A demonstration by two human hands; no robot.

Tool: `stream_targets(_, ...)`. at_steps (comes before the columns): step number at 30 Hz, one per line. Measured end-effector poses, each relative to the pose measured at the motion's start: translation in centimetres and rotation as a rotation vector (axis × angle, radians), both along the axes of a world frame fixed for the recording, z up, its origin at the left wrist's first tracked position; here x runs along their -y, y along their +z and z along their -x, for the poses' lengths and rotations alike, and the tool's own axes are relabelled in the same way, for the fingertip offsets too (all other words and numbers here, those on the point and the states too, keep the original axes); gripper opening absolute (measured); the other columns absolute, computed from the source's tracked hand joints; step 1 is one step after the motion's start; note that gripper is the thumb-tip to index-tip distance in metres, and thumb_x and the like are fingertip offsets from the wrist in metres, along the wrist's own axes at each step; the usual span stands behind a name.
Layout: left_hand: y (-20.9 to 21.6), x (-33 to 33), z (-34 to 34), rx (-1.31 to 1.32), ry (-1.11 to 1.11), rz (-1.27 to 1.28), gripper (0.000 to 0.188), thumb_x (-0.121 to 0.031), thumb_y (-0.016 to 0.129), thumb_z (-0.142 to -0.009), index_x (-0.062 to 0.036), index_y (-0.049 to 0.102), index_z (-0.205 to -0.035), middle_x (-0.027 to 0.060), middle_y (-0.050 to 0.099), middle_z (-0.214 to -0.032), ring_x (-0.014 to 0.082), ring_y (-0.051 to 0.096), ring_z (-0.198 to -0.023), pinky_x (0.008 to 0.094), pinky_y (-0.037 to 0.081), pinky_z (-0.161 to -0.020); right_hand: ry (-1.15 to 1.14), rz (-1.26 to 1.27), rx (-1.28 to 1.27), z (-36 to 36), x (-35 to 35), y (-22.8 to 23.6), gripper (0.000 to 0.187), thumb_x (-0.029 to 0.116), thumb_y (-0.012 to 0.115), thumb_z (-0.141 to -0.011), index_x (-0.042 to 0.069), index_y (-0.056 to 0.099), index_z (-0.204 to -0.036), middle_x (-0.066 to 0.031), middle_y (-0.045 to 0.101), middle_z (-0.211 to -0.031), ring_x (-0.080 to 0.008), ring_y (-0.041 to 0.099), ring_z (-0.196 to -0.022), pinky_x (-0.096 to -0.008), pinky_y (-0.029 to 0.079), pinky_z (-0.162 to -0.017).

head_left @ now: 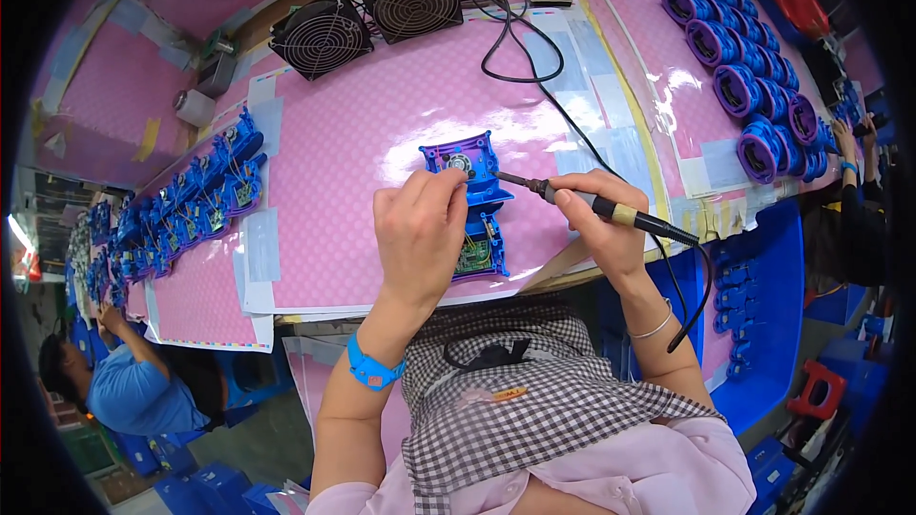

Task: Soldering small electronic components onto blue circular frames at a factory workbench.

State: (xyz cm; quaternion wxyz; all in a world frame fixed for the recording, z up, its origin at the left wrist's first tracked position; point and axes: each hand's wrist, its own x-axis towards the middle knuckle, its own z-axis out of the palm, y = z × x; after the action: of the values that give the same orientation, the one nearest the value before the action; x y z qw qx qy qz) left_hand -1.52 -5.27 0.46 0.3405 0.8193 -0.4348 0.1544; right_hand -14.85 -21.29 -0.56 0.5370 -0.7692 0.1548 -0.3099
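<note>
Close to the front edge of the pink-covered table [372, 124], just right of its middle, an unfolded blue casing [489, 195] is lying with its insides facing up. Its far half is carrying a round metal part [459, 162], and the near half is showing a green circuit board [472, 257]. The left hand [418, 231] is pressing thumb and fingertips together over the far half; can't tell what, if anything, they're pinching. The right hand [611, 224] is holding a soldering iron [623, 216] pen-style, tip pointing at that half's right wall; touching or not, can't tell.

Honestly, the risky bit is how near that tip is sitting to plastic and fingertips: one slip could melt the wall or burn somebody. The cable [704, 296] is looping down past the right wrist, so a snag might jerk the iron. Nothing's visibly clamping the casing either, so a nudge could shift it.

Further out, more blue housings [186, 205] are crowding the left edge, two fans [417, 5] are standing along the back edge, and blue-and-purple rings [735, 91] are lining the right.
</note>
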Motion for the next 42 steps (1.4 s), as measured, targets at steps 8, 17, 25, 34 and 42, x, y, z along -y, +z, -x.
stream_targets(8,-0.6,0.8,-0.2,-0.005,-0.017,-0.048,0.009,-0.007,0.067,-0.080,-0.0106,0.065,-0.088,0.0011,0.058,-0.073,0.0175,0.053,-0.066,0.0323,0.032,-0.067,0.025,0.039,-0.021,-0.5,0.0,-0.2,0.014,0.005,0.066,-0.082,-0.001,0.071,-0.093,-0.0061,0.062,-0.071,-0.0087,0.053,-0.056,-0.0235,0.039,-0.050)
stream_targets(17,-0.9,1.2,-0.5,-0.016,-0.031,-0.076,0.009,-0.007,0.067,-0.079,-0.0099,0.065,-0.088,0.0027,0.059,-0.075,0.0190,0.055,-0.068,0.0324,0.033,-0.066,0.037,0.044,-0.014,-0.7,0.0,-0.2,0.014,0.004,0.066,-0.081,-0.002,0.071,-0.092,-0.0063,0.062,-0.070,-0.0090,0.053,-0.056,-0.0239,0.038,-0.050)
stream_targets(25,-0.3,-2.9,-1.7,-0.642,0.122,0.388,0.009,-0.004,0.065,-0.084,-0.0011,0.067,-0.092,0.0056,0.059,-0.080,0.0126,0.053,-0.065,0.0267,0.036,-0.054,0.029,0.024,0.030,0.1,0.5,-0.4,0.014,0.003,0.066,-0.081,-0.002,0.071,-0.093,-0.0067,0.064,-0.075,-0.0082,0.053,-0.056,-0.0217,0.040,-0.051)
stream_targets(34,-1.2,-1.0,-0.5,-0.353,0.127,0.192,0.012,-0.009,0.076,-0.075,-0.0027,0.072,-0.084,0.0011,0.053,-0.069,0.0080,0.042,-0.058,0.0246,0.030,-0.050,0.040,0.034,-0.025,-0.4,0.0,-0.5,0.014,0.003,0.066,-0.082,-0.002,0.071,-0.094,-0.0064,0.063,-0.076,-0.0079,0.055,-0.059,-0.0209,0.042,-0.052)
stream_targets(42,-0.6,0.0,-0.3,-0.842,0.077,0.359,0.008,-0.006,0.073,-0.079,-0.0024,0.072,-0.086,-0.0003,0.066,-0.081,0.0031,0.048,-0.063,0.0194,0.035,-0.051,-0.006,-0.018,-0.012,-0.4,-0.1,-0.4,0.014,0.003,0.069,-0.077,0.001,0.072,-0.091,-0.0071,0.067,-0.072,-0.0103,0.057,-0.061,-0.0232,0.041,-0.054)
